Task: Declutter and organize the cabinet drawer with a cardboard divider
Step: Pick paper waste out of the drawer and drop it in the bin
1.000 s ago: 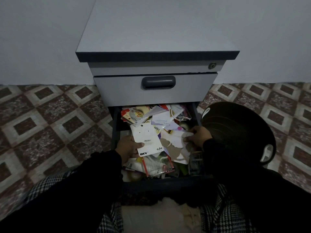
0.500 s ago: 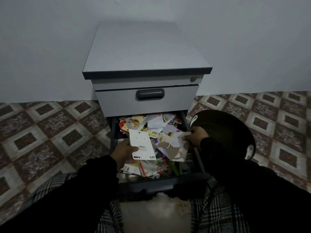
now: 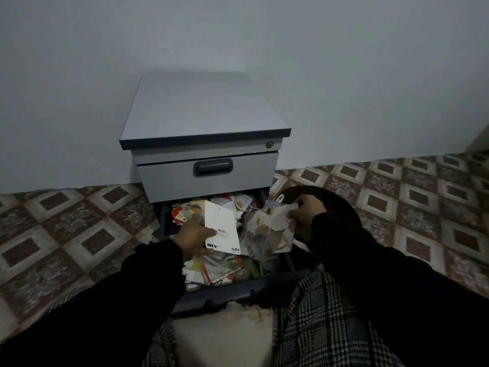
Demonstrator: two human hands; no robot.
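Observation:
A grey cabinet (image 3: 206, 109) stands against the wall with its lower drawer (image 3: 227, 294) pulled out. The drawer is heaped with cards, packets and paper scraps (image 3: 217, 268). My left hand (image 3: 194, 238) grips a white card printed "DIY" (image 3: 221, 229) above the drawer's left half. My right hand (image 3: 304, 211) holds a crumpled, torn sheet of paper (image 3: 268, 231) over the drawer's right edge, beside a dark round basin (image 3: 336, 205). No cardboard divider is in view.
The closed upper drawer (image 3: 206, 176) with a dark handle overhangs the back of the open one. The basin sits on the patterned tile floor (image 3: 79, 229) to the right of the cabinet. My checked-trousered knees (image 3: 322, 321) flank the drawer's front.
My head has pulled back, so the cabinet looks smaller. Both hands have lifted their papers up off the heap, and the right hand has moved right toward the basin.

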